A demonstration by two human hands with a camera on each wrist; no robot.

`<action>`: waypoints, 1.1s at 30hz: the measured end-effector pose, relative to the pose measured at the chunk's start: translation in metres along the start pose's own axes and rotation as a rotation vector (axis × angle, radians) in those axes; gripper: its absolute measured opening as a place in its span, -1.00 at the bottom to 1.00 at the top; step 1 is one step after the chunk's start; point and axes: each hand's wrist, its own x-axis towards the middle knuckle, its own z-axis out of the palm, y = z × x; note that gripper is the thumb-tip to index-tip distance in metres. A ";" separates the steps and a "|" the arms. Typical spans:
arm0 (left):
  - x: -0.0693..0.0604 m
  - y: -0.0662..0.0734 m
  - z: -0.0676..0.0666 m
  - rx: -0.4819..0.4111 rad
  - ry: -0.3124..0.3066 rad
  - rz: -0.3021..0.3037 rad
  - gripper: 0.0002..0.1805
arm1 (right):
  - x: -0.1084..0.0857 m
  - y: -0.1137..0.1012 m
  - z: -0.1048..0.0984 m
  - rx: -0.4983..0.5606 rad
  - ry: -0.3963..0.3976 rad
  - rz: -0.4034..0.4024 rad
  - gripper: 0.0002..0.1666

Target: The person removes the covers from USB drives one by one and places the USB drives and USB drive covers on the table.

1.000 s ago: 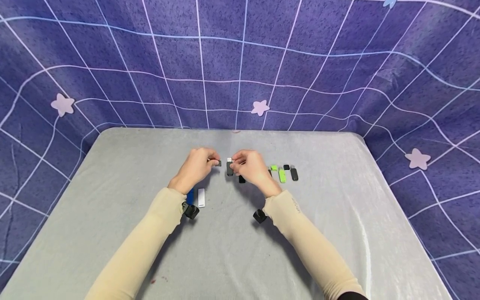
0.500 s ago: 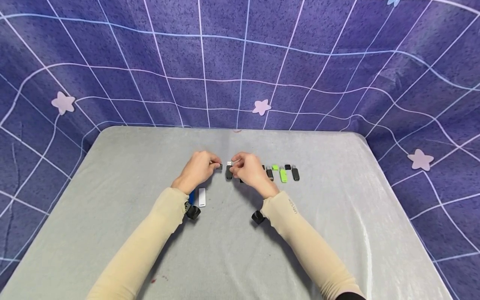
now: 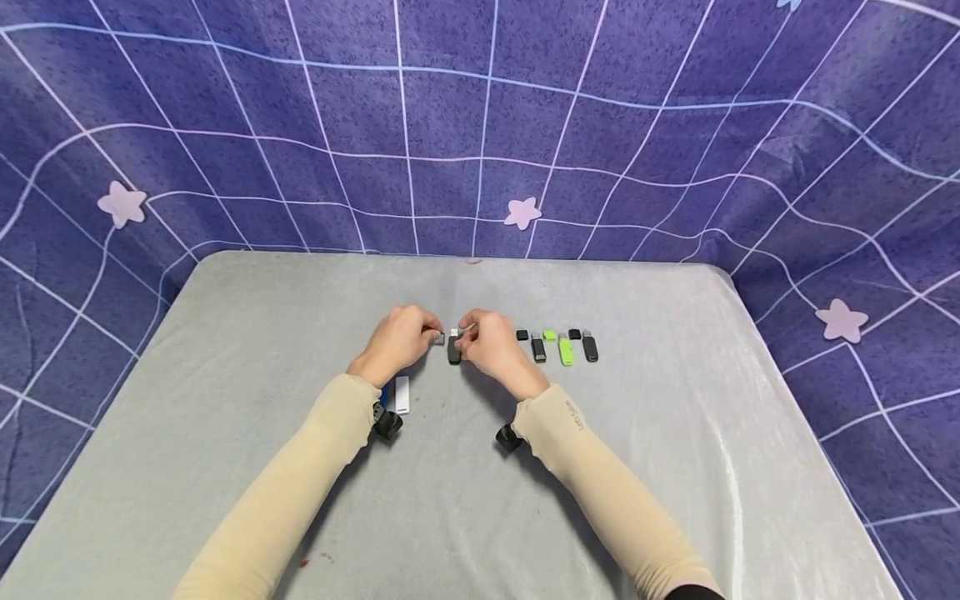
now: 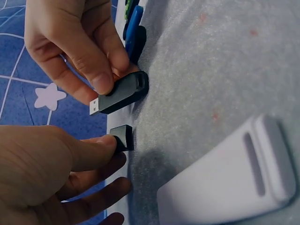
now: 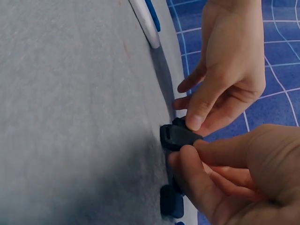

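My left hand (image 3: 397, 337) pinches a small black cap (image 4: 123, 138) between thumb and forefinger, its other fingers spread loosely. Just across from it, my right hand (image 3: 491, 343) holds a black USB flash drive (image 4: 124, 92) by its sides with thumb and fingers. The drive's bare metal plug (image 4: 94, 106) sticks out, pointing away from me in the head view. Cap and drive are close together but apart. Beneath the left forearm lie a white USB flash drive (image 3: 402, 395) and a blue one (image 3: 383, 396), the blue partly hidden by the wrist.
Right of my right hand, a row lies on the grey cloth-covered table (image 3: 450, 500): a black cap (image 3: 522, 335), a dark drive (image 3: 538, 348), a green cap (image 3: 550, 336), a green drive (image 3: 566, 352), another black cap (image 3: 575, 334) and a black drive (image 3: 590, 347). A purple curtain (image 3: 337, 125) stands behind.
Both hands have come slightly toward me. My right hand has shifted left with the drive, narrowing the gap to the cap and uncovering the leftmost black cap of the row.
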 end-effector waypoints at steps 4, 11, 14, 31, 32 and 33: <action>0.002 0.000 0.002 0.004 -0.003 -0.012 -0.86 | 0.001 -0.004 0.001 -0.030 0.009 0.027 -0.84; 0.004 -0.001 0.006 -0.014 -0.019 -0.039 -0.85 | 0.002 -0.008 0.003 -0.137 0.026 0.045 -0.90; 0.005 -0.002 0.006 -0.010 -0.018 -0.038 -0.84 | 0.003 -0.010 0.006 -0.180 0.008 0.031 -0.82; 0.004 -0.002 0.006 0.004 -0.015 0.001 -0.82 | 0.001 -0.016 0.003 -0.245 -0.100 0.045 -0.88; 0.004 -0.003 0.006 0.006 -0.011 0.007 -0.83 | 0.000 -0.016 0.003 -0.238 -0.102 0.044 -0.89; 0.003 -0.003 0.006 0.008 -0.007 0.012 -0.83 | 0.000 -0.016 0.003 -0.229 -0.105 0.041 -0.89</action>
